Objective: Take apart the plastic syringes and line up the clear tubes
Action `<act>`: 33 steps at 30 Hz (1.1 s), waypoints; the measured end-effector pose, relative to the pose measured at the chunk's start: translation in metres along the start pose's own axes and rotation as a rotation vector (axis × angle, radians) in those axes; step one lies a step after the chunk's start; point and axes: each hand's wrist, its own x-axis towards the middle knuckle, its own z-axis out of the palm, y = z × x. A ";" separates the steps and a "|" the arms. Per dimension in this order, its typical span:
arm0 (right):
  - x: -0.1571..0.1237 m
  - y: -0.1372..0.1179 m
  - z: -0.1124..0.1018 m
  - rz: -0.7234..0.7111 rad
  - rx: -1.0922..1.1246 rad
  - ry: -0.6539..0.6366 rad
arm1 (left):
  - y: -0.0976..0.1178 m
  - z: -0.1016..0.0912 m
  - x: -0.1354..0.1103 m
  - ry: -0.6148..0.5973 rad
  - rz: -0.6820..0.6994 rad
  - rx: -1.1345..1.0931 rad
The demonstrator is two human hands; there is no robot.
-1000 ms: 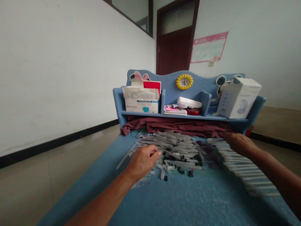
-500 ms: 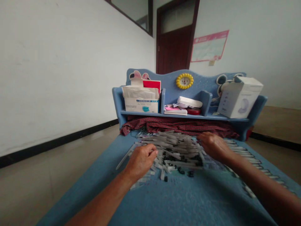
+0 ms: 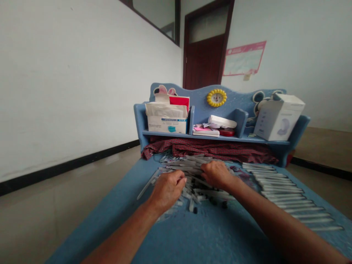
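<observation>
On the blue desk lies a loose heap of translucent pen barrels (image 3: 189, 168), with clear pen caps (image 3: 191, 204) and small black pieces (image 3: 213, 201) at its near side. My left hand (image 3: 168, 190) is at the heap's left edge, thumb and fingers pinched together; what they hold, if anything, is hidden. Over the right part of the heap, my right hand (image 3: 217, 173) has its fingers curled down among the barrels. Whatever is in its fingertips cannot be made out. To the right, several pens (image 3: 291, 200) lie side by side in a slanting row.
A blue shelf (image 3: 176, 134) stands along the desk's back, bearing a mask box (image 3: 166, 123), papers (image 3: 205, 132) and a white carton (image 3: 279, 119). Under it lies a bunched red checked cloth (image 3: 209, 148). One long clear strip (image 3: 147, 184) lies left of the heap.
My right hand has moved left from the heap's right edge onto the heap, uncovering more of the pen row. My left hand stays nearly in place, still pinched.
</observation>
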 end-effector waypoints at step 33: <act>-0.049 0.016 0.004 0.137 1.251 0.231 | 0.022 -0.011 -0.008 0.431 0.313 0.011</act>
